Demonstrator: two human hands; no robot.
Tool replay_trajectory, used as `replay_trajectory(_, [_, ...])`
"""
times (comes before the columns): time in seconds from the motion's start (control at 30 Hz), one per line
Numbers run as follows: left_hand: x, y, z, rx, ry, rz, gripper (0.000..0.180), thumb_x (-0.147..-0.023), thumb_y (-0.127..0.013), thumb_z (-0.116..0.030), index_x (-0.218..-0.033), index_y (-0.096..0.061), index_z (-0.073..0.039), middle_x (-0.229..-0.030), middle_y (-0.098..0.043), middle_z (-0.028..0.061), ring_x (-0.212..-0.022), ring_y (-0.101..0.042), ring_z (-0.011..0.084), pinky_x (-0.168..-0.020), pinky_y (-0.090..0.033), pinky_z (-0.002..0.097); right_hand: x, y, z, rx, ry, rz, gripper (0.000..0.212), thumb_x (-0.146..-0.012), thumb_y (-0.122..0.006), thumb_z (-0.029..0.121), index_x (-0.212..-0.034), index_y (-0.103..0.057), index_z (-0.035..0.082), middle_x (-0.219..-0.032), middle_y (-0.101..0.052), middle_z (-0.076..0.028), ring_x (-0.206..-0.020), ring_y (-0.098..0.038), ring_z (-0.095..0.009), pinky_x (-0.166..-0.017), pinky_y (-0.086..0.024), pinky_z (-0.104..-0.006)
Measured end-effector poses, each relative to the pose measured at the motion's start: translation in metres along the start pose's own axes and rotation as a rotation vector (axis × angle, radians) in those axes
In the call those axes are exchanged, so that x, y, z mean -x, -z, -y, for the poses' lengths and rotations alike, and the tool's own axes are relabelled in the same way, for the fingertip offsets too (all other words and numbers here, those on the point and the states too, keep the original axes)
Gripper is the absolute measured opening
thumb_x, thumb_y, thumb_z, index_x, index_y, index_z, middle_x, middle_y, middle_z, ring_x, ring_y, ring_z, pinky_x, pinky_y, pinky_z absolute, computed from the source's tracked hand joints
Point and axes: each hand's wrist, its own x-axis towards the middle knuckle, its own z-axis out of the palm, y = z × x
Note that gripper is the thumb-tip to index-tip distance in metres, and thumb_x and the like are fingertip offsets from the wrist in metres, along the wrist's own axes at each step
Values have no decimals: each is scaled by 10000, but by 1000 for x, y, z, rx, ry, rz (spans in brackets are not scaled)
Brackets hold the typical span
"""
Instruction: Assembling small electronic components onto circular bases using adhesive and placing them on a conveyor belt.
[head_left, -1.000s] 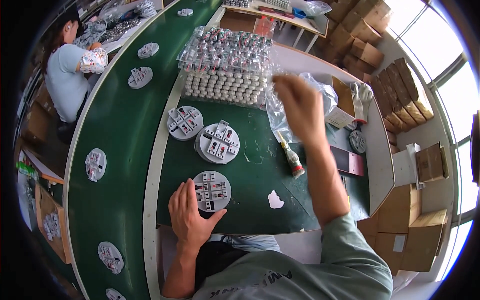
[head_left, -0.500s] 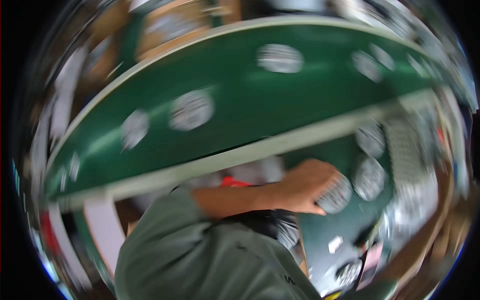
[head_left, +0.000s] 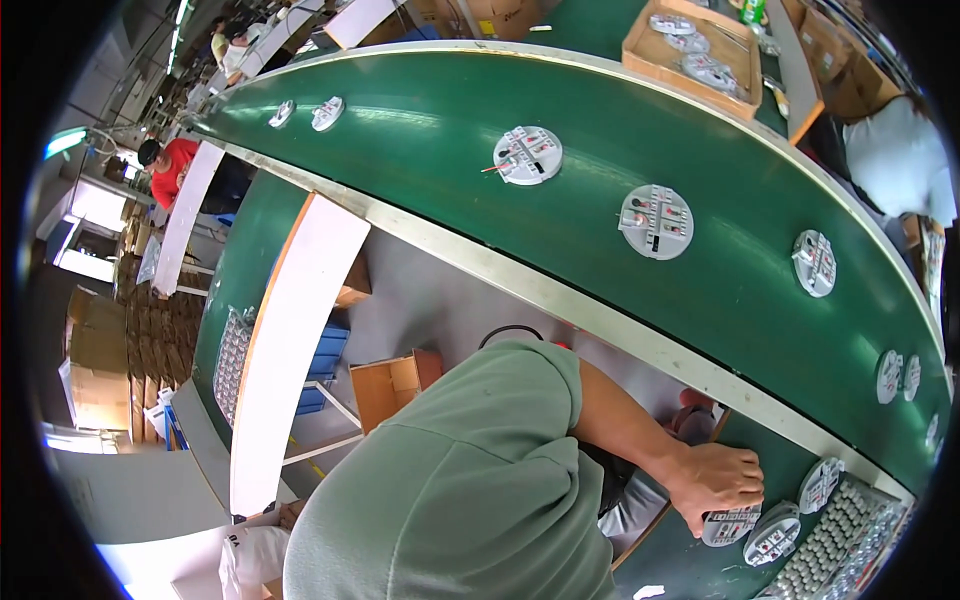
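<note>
From the lower edge, my left arm in a grey-green sleeve reaches right, across to the side table. My left hand (head_left: 712,483) is closed over the rim of a round white disc (head_left: 733,526) with small parts set in its face. The fingers cover the disc's upper edge. Close beside it lie a second round disc (head_left: 772,535) and a third disc (head_left: 821,485), both on the green table top. My right hand is out of view.
A green conveyor belt (head_left: 440,150) with a pale rail (head_left: 560,290) curves past, carrying several similar discs, such as one disc (head_left: 656,222). A tray of small round parts (head_left: 835,545) stands at lower right. A cardboard tray (head_left: 640,55) holds more discs. Coworkers sit around the belt.
The view has swung left and sharpened, so my left hand now appears lower and farther right, still on a disc. My right forearm has left the picture.
</note>
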Motion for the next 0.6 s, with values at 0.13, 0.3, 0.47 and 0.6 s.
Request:
replay_trajectory(0.13, [0, -4, -4, -36, -9, -9, 1035, -630, -861, -705, -1282, -613, 59, -1184, -662, 124, -1146, -622, 278, -1012, -430, 425, 82, -41, 111, -245, -438, 145, 292, -1016, -745, 251, -1119, -792, -19, -1066, -788, -206, -984, -744, -357, -930, -601, -423])
replay_trajectory(0.3, [2, -6, -13, -65, -24, -41, 1021, -616, -858, -723, -1254, -633, 42, -1128, -656, 98, -1129, -634, 273, -992, -443, 421, 127, -87, 145, -210, -558, 54, 338, -982, -767, 313, -1104, -804, 0, -1059, -789, -206, -959, -752, -343, -874, -607, -426])
replay_trajectory(0.47, [12, -6, -32, -38, -32, -32, 977, -645, -861, -681, -1267, -616, 31, -1144, -622, 101, -1139, -622, 266, -1004, -438, 424, 140, -83, 167, -142, -600, 8, 359, -959, -780, 363, -1078, -817, 26, -1038, -785, -212, -934, -755, -341, -824, -610, -456])
replay_trajectory(0.6, [14, -8, -45, 42, -31, 29, 982, -622, -881, -656, -1277, -613, 24, -1173, -627, 111, -1143, -626, 275, -1008, -440, 432, 159, -92, 153, -115, -489, -140, 337, -958, -782, 370, -1053, -826, 50, -1038, -782, -207, -927, -756, -350, -817, -607, -493])
